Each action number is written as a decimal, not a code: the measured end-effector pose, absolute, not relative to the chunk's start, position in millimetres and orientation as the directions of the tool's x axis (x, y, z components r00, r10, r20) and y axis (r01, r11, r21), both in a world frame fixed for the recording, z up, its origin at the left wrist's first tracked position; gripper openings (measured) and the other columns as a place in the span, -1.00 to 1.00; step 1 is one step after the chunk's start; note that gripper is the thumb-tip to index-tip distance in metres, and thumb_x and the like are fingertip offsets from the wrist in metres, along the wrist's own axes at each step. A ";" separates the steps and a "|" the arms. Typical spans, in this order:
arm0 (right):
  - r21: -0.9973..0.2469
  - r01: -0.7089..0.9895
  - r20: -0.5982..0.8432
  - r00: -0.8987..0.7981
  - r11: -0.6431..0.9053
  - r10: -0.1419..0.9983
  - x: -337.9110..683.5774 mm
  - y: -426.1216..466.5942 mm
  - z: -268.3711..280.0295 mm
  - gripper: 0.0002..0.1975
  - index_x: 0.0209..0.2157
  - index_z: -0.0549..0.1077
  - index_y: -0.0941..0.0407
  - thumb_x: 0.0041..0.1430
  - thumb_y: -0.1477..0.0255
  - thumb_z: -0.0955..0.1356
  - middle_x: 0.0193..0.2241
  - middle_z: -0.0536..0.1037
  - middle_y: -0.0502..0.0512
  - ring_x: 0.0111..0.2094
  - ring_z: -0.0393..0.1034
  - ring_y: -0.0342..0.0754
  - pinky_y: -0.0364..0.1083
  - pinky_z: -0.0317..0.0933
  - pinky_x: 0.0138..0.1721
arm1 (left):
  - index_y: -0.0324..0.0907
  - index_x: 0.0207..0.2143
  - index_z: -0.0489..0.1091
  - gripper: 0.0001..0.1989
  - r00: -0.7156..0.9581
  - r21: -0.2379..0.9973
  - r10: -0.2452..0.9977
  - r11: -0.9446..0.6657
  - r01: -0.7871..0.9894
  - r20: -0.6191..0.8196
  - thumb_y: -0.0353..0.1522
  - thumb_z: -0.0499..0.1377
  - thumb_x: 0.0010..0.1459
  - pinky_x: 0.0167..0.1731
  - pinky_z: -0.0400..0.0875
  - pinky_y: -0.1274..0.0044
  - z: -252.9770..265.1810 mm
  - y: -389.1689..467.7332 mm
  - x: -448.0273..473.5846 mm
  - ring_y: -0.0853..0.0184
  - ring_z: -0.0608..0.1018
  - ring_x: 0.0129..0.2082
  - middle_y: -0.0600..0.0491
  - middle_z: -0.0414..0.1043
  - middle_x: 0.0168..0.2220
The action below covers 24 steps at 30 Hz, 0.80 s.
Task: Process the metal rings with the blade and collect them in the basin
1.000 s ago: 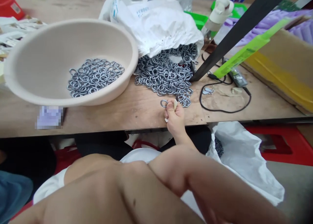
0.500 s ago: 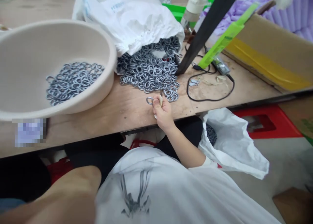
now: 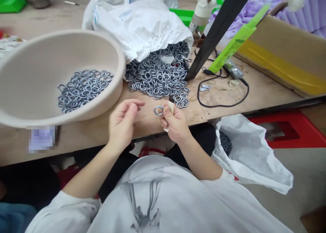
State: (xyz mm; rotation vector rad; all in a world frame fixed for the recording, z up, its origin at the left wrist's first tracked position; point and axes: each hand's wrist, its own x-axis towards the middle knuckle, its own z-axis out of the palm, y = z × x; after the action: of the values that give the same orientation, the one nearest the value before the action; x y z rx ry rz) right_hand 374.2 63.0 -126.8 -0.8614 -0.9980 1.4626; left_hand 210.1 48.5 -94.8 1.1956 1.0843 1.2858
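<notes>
My right hand (image 3: pixel 175 122) is closed near the table's front edge. Between its thumb and fingers it pinches a grey metal ring (image 3: pixel 158 110), which sticks out to the left. The same hand grips a small dark blade (image 3: pixel 171 99) with a cream-coloured wrapped handle (image 3: pixel 170 107). To the left of the ring, my left hand (image 3: pixel 122 122) is in the air, slightly blurred, its index finger stretched toward the ring. Nothing shows in it, and it does not touch the ring. Just beyond both hands lies a heap of similar rings (image 3: pixel 158 78), spilling from a white sack (image 3: pixel 150 29).
A large beige basin (image 3: pixel 63 46) with rings inside stands at the left. A dark slanted post (image 3: pixel 219 32), a black cable (image 3: pixel 221 106) and a cardboard box (image 3: pixel 282 42) are on the right. Below the table edge hangs an open white bag (image 3: pixel 252 148) with more rings.
My left arm has swung from the lower left up over the table, bringing the hand near the ring. My right hand keeps its hold on the ring and blade. The view has shifted slightly.
</notes>
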 end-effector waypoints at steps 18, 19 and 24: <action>-0.972 0.000 0.234 -0.040 0.235 0.971 365.7 59.0 -132.1 -0.78 -0.32 0.52 0.07 0.28 0.22 0.38 -0.37 0.43 0.01 -0.31 0.38 -0.08 -0.07 0.32 -0.23 | -0.20 -0.39 0.44 -0.50 0.140 0.973 0.987 0.106 -0.207 -0.078 0.08 0.18 0.15 -0.39 0.37 0.55 -123.8 45.7 225.9 0.39 0.43 -0.46 0.05 0.44 -0.45; -0.975 -0.022 0.220 -0.050 0.219 0.974 363.6 58.1 -133.3 -0.77 -0.31 0.52 0.07 0.29 0.21 0.37 -0.38 0.42 0.01 -0.33 0.37 -0.09 -0.07 0.32 -0.25 | -0.20 -0.39 0.42 -0.52 0.140 0.963 0.985 0.130 -0.234 -0.099 0.07 0.21 0.14 -0.43 0.34 0.56 -124.5 45.8 227.4 0.41 0.41 -0.48 0.08 0.41 -0.47; -0.961 0.028 0.271 -0.083 0.274 0.959 360.9 56.7 -135.4 -0.77 -0.31 0.55 0.05 0.26 0.18 0.39 -0.45 0.43 0.00 -0.34 0.37 -0.07 -0.04 0.31 -0.21 | -0.20 -0.50 0.37 -0.45 0.140 0.980 0.986 0.114 -0.164 -0.092 0.13 0.18 0.11 -0.50 0.24 0.55 -122.4 45.4 228.2 0.41 0.34 -0.54 0.07 0.36 -0.57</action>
State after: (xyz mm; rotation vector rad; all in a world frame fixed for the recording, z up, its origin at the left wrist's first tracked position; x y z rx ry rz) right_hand 360.9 56.7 -135.4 -0.9919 -1.4127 1.0384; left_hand 228.2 45.4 -122.4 1.0686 1.0351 1.1142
